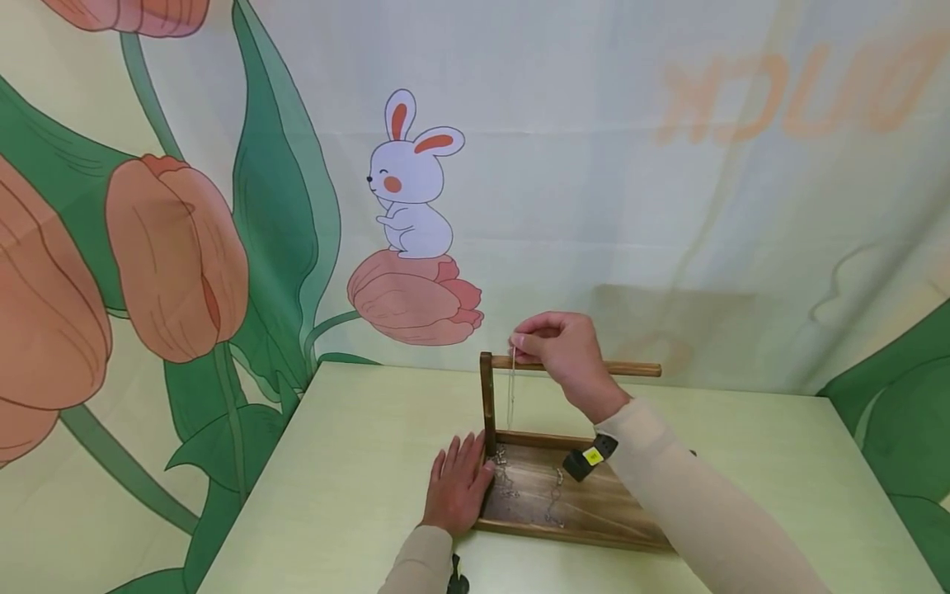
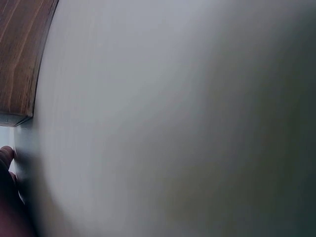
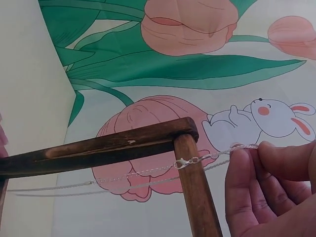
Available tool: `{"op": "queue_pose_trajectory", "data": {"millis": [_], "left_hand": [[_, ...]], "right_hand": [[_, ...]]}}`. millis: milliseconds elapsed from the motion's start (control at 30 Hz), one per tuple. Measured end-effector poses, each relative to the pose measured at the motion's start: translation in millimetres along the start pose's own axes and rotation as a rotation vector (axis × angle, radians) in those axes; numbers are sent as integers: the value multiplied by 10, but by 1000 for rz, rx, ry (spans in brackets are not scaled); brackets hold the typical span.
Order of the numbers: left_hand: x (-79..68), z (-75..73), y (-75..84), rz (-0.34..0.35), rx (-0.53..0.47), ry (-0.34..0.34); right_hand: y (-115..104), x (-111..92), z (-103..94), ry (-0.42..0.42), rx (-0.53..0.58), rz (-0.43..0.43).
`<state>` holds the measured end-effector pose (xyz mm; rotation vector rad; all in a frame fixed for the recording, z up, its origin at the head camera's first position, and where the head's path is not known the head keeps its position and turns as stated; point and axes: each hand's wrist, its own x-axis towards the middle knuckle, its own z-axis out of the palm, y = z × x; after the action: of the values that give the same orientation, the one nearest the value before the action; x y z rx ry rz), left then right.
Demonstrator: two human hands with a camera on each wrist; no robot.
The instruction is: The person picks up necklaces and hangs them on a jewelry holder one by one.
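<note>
A dark wooden jewelry stand has a shallow tray (image 1: 579,539), an upright post (image 1: 487,404) at its left end and a crossbar (image 1: 634,369) on top. With thumb and fingertips my right hand (image 1: 570,353) pinches a thin silver necklace (image 3: 133,174) just above the bar, close to the post. The necklace hangs down toward the tray, and its lobster clasp (image 3: 182,163) overlaps the bar in the right wrist view. My left hand (image 1: 454,491) rests with straight fingers against the tray's left side, by the foot of the post. Mostly table shows in the left wrist view.
Inside the tray lie more silver chains (image 1: 555,499), some near the post. The stand is on a pale green table (image 1: 356,470). Behind it hangs a cloth (image 1: 564,190) printed with tulips and a rabbit. My right forearm covers the tray's right part.
</note>
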<state>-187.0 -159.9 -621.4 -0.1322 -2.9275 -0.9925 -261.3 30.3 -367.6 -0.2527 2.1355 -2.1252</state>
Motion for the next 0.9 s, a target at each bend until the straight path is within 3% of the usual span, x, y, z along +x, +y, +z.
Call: {"op": "queue_pose_trajectory", "data": {"millis": [367,733,900], "left_hand": [[11,21,-26,-7,5,-3],[-3,11,-24,-7,-9,-5],[-6,22,-42,15,-8,11]], "right_hand": [[35,3,47,26,-200,-35],[9,55,77,68,-277,-39],[23,111,83,99,-398,-107]]}}
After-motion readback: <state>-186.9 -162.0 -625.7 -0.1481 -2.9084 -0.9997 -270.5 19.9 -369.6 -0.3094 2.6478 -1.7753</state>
